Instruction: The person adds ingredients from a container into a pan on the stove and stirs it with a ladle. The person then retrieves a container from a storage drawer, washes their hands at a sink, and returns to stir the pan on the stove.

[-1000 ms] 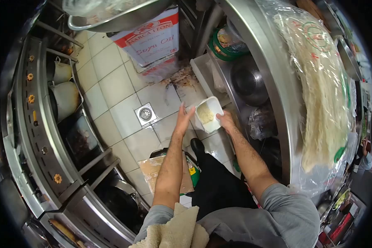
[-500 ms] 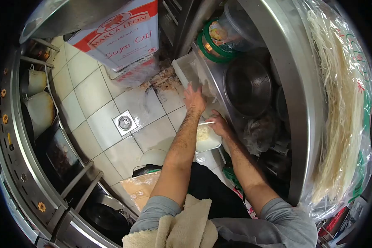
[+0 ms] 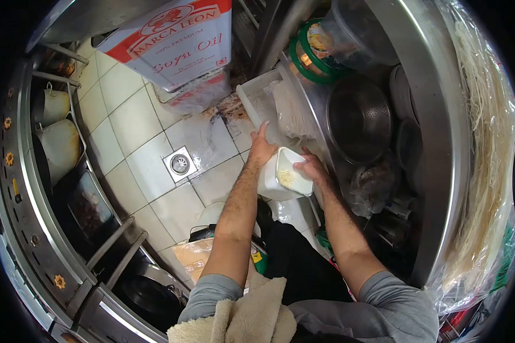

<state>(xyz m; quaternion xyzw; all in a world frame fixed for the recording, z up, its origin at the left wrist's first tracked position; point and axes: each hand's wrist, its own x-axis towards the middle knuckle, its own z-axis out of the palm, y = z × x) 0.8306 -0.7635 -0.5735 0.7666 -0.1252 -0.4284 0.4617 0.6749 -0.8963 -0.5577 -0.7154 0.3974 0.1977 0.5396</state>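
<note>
**A white tub held between two hands, over the tiles**

In the head view, the only one there is, the white tub [image 3: 286, 160] hangs above the floor tiles [image 3: 134, 120], beside the shelf under the steel counter [image 3: 449, 166]. Its mouth faces mostly upward, a little tilted, and pale shreds [image 3: 285, 178] lie inside; I'd say it is held that way so they stay put.

The right hand [image 3: 313, 168] has the rim, its fingers closed over the edge with the thumb toward the inside. The left hand [image 3: 262, 150] is at the opposite side, fingers stretched out and parted, not wrapped around anything — perhaps steadying the tub, though I can't tell how firmly it presses.

Just beyond sits a white bin [image 3: 247, 94] with bagged noodles [image 3: 292, 111] in it, pushed close against the shelf, probably to leave the walkway free.
</note>
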